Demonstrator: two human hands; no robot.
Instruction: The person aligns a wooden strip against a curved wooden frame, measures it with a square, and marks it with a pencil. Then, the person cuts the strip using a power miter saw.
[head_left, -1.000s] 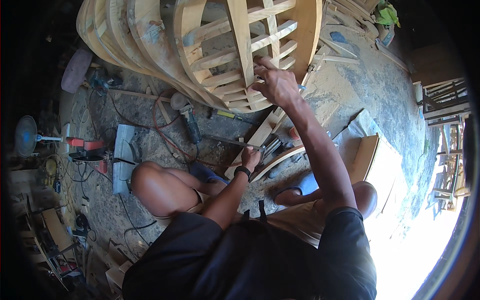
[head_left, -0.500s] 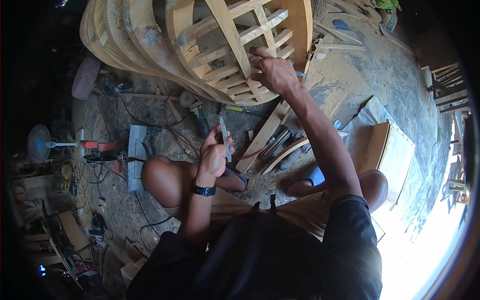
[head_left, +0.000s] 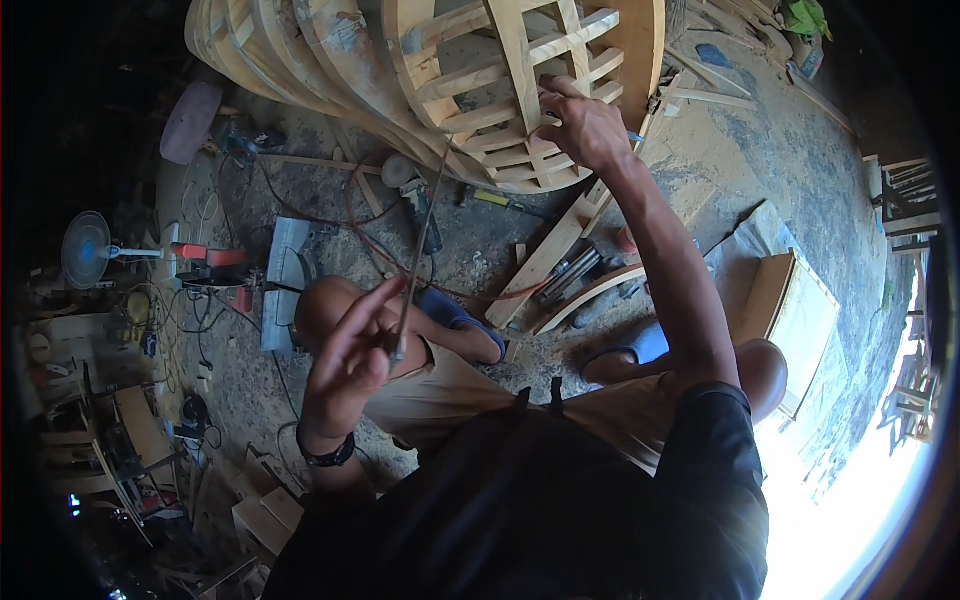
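My left hand [head_left: 347, 370] is raised over my left knee, holding a thin grey metal strip [head_left: 424, 232] between thumb and fingers. The strip slants up and away, its far tip overlapping the lower rim of a curved wooden frame [head_left: 505, 60] in this view. One or more of my fingers stretch along it. Further off, my right hand [head_left: 587, 125] is closed at the frame's crossed slats, its fingertips by an upright slat [head_left: 515, 65]. A slim blue-ended pen [head_left: 635, 137] juts from behind that hand; its other end is hidden by my fingers.
Between my feet and the frame lie a wooden board [head_left: 540, 262], a curved wooden piece [head_left: 590, 297], metal tubes [head_left: 570, 275] and a dark power tool [head_left: 424, 215] with cords. A small fan [head_left: 87, 250] stands left; a wooden box [head_left: 790, 320] stands right.
My left hand has come nearer and left, turning the strip so it now points away, long and narrow. The whole view has shifted. My right hand stays at the slats.
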